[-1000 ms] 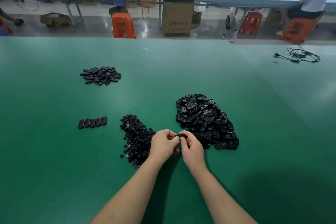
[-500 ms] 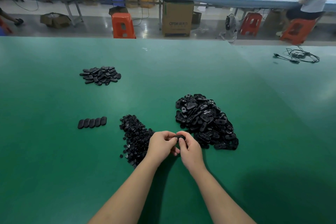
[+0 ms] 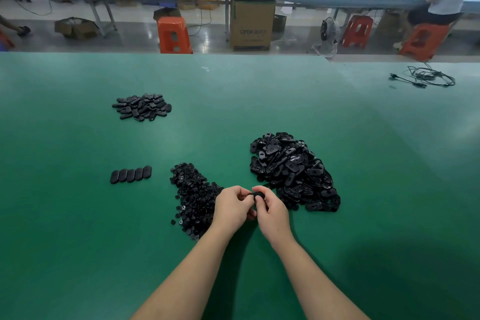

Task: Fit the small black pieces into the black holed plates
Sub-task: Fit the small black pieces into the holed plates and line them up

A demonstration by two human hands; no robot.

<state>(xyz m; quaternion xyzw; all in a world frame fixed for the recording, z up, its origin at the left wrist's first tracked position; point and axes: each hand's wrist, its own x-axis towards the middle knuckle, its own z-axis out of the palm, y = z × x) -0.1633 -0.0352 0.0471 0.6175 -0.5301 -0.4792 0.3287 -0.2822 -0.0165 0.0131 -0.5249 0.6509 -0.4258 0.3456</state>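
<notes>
Factory assembly floor, long green workbench [image 3: 259,91], heaps of black parts [image 3: 293,171], orange stools [image 3: 174,35], cardboard boxes [image 3: 252,24]

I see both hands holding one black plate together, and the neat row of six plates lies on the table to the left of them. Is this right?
Not quite: the head view shows five plates in the neat row, not six. The rest holds: the left hand and the right hand hold one black plate together, and the row lies on the green table to their left.
</notes>
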